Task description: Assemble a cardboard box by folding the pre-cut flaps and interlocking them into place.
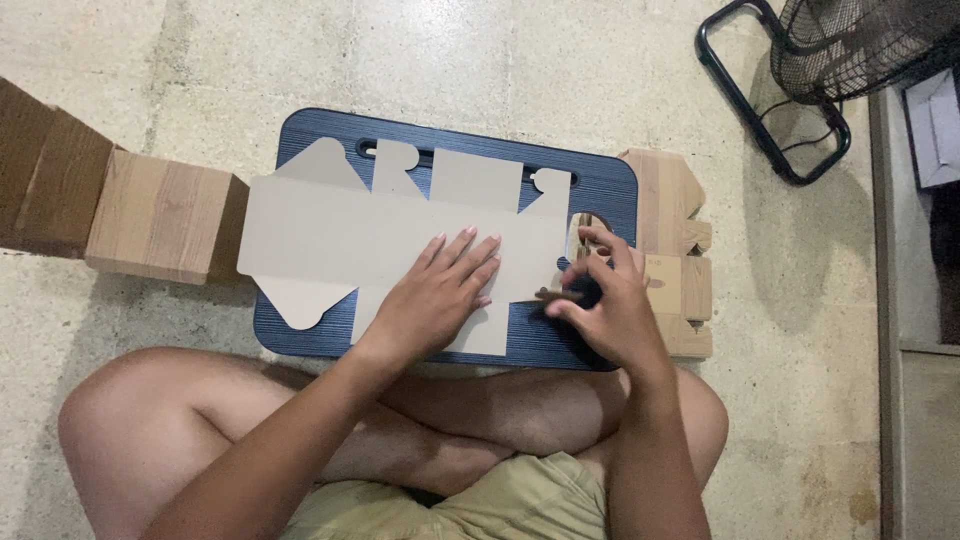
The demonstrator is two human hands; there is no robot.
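Left hand (440, 290) lies flat, fingers spread, palm pressing down on the flat cardboard cut-out (400, 235) — an unfolded box blank, pale grey-beige, spread across the dark blue lap desk (610, 190) on the concrete floor (450, 60). The hand pins the sheet and encloses nothing.

Right hand (610, 300) is at the blank's right edge, fingers curled tight around a small dark tool (562, 295) — its grip is closed on it, the tip pointing left toward the cardboard.

Risks, as I judge them: the blank overhangs the desk on the left, so if that pressing palm eases, the sheet could slide or pivot under the tool. The left fingertips sit near the tool's tip, too; a slip there might catch them. And the desk just rests on the floor in front of crossed legs, so a knee nudge could shift everything.

Hard to make out: what the tool is — pen, blade or glue stick, I cannot tell. The right hand covers the blank's end tabs. Wood-printed folded boxes (165, 215) sit left and right, the left row cut off at the frame edge. A black fan (850, 45) is clipped top right.
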